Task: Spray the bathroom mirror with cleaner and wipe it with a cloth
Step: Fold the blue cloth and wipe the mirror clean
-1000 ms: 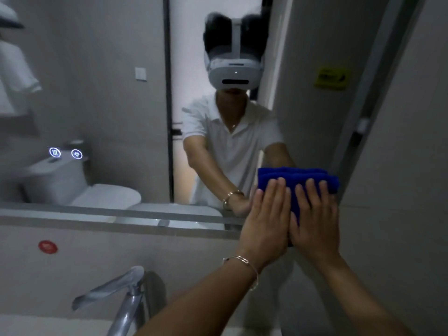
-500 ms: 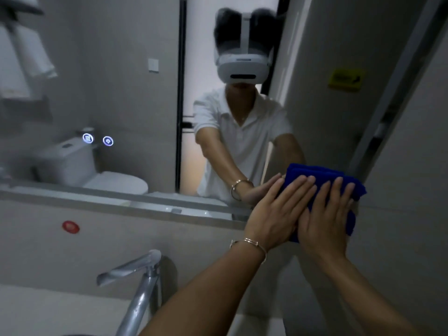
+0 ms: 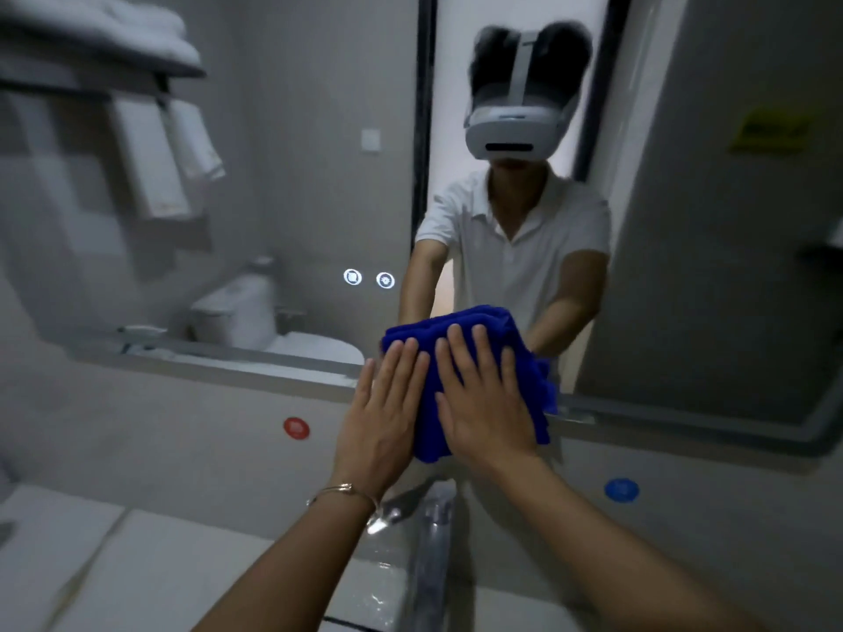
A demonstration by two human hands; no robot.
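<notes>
Both flat hands, left hand [image 3: 382, 419] and right hand [image 3: 486, 403], press a folded blue cloth [image 3: 424, 326] on the glass mirror [image 3: 296, 175] at 6 o'clock, wiping. Next, maybe push toward 12.

Cloth part-covered, arms cut off, bkgd soft.
L hand [image 3: 383, 412] & R hand [image 3: 488, 403] lie flat over the blue cloth [image 3: 483, 321], hiding its middle & a stretch of the mirror [image 3: 296, 130] lower edge behind it. Both forearms cut by bottom edge. Faucet [image 3: 433, 540] smeared, base out of frame. Towels [image 3: 155, 161] far left blurred, cut by top edge. Yellow sticker [image 3: 771, 130] text, lit icons [image 3: 352, 276] & red dot [image 3: 296, 427] marking too small to read.
</notes>
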